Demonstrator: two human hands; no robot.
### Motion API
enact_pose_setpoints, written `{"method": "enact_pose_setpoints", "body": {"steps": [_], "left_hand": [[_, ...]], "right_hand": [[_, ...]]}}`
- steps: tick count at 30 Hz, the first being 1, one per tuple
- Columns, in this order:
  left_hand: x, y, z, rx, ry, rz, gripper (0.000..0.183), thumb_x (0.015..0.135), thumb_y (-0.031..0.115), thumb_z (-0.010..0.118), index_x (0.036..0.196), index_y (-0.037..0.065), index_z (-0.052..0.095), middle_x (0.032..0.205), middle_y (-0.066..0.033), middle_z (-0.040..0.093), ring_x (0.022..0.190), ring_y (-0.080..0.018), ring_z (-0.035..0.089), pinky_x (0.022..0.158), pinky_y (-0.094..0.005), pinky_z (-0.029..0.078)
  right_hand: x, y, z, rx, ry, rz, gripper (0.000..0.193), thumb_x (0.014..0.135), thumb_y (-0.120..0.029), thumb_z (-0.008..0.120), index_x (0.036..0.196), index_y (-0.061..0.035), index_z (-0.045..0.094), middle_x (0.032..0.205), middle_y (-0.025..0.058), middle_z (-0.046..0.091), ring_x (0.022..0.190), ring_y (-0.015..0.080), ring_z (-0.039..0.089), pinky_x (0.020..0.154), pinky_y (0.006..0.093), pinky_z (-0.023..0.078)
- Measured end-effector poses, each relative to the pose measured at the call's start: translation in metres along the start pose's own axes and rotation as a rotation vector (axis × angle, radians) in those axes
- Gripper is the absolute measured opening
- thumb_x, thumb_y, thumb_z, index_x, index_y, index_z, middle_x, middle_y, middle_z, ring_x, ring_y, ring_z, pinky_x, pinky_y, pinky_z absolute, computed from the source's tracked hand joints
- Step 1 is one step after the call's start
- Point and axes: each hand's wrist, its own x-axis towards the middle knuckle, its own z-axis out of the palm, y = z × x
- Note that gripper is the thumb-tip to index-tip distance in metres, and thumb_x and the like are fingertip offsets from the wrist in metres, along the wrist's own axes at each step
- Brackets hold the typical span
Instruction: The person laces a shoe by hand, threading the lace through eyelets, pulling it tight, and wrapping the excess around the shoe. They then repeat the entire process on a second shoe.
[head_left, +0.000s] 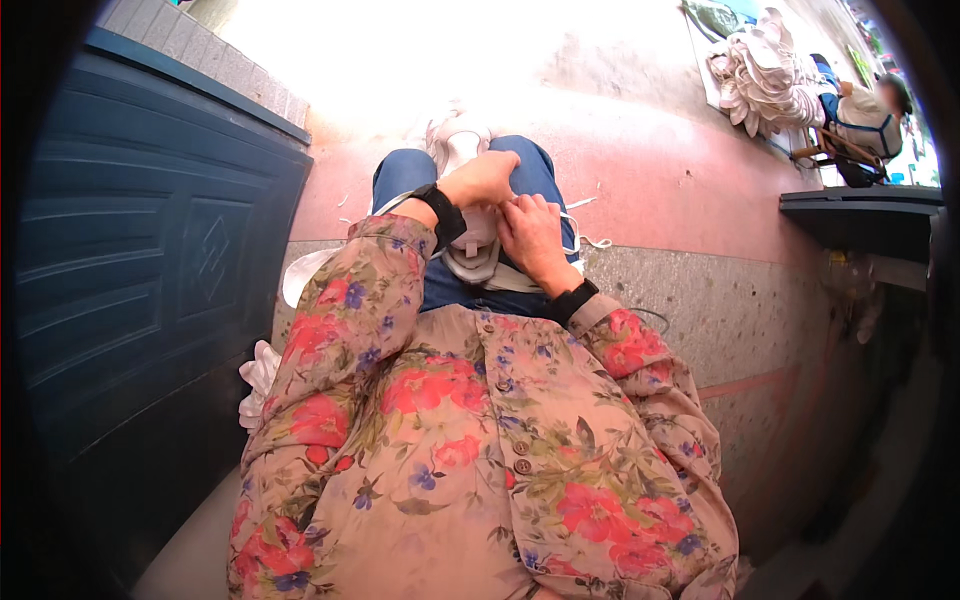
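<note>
The grip of the left hand (482, 180) is bent inward over the shoe (472, 250), and the grip of the right hand (533, 237) comes up to meet it with fingers curled; the fingertips nearly touch, but whether either pinches a strand I cannot tell, as the knuckles hide it; the shoe, whitish with pale grey parts, lies on the lap, set between the thighs of the blue trousers (540, 165), its near end toward the floral shirt (440, 400).

The work in hand looks like lacing, and I judge it partway along; a white lace (600, 243) trails loose past the right thigh, and another pale strand (388, 206) crosses the left one, so threading or tying seems to be left; how many eyelets are filled is hidden under the hands; more white shoes (260, 380) lie low on the left, their lacing too unclear to judge.

Room is tightest on the left, where the dark blue panelled cabinet (160, 220) stands near that arm; the right side is wider, over the pink and grey floor (690, 215), with a dark flat-topped stand (860, 200) well apart; farther off sit a co-worker (868, 125) and a pile of whitish shoes (760, 75); the thighs are the only side rests for the shoe, and the trailing lace could snag at the knee.
</note>
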Motion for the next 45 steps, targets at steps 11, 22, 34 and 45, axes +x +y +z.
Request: {"method": "enact_pose_setpoints", "body": {"steps": [11, 22, 34, 45], "left_hand": [[-0.039, -0.010, -0.061, -1.000, 0.073, -0.319, 0.058, 0.072, 0.004, 0.062, 0.123, -0.002, 0.033, 0.069, -0.0060, 0.058, 0.043, -0.0055, 0.046, 0.036, -0.0189, 0.035], [-0.013, 0.007, -0.023, -1.007, -0.013, -0.499, 0.061, 0.069, 0.002, 0.067, 0.118, -0.004, 0.031, 0.064, -0.0116, 0.057, 0.038, -0.0078, 0.043, 0.031, -0.0207, 0.031], [-0.076, -0.053, -0.027, -0.113, 0.212, -0.078, 0.031, 0.073, -0.002, 0.046, 0.103, 0.000, 0.051, 0.088, -0.0171, 0.060, 0.068, -0.0291, 0.060, 0.063, -0.0345, 0.048], [-0.095, -0.051, -0.038, -0.603, 0.048, -0.228, 0.027, 0.078, 0.011, 0.056, 0.103, 0.000, 0.054, 0.067, -0.0007, 0.054, 0.063, -0.0065, 0.050, 0.056, -0.0213, 0.040]], "right_hand": [[0.019, -0.015, 0.000, -0.373, -0.194, -0.221, 0.011, 0.070, -0.014, 0.050, 0.076, -0.0082, 0.057, 0.084, 0.0034, 0.049, 0.083, 0.0196, 0.045, 0.069, 0.0356, 0.032], [0.073, -0.032, -0.155, 0.114, 0.741, -0.239, 0.003, 0.076, -0.007, 0.061, 0.078, -0.0054, 0.059, 0.070, 0.0045, 0.051, 0.076, 0.0204, 0.044, 0.066, 0.0292, 0.036], [0.075, -0.017, -0.200, 0.427, 1.008, 0.060, 0.021, 0.089, -0.019, 0.050, 0.087, 0.0012, 0.056, 0.087, 0.0069, 0.052, 0.078, 0.0137, 0.050, 0.069, 0.0238, 0.042], [0.029, -0.033, -0.067, 0.948, -0.616, 0.465, 0.022, 0.085, -0.023, 0.054, 0.078, -0.0022, 0.057, 0.070, 0.0013, 0.056, 0.061, 0.0088, 0.049, 0.056, 0.0248, 0.041]]}}
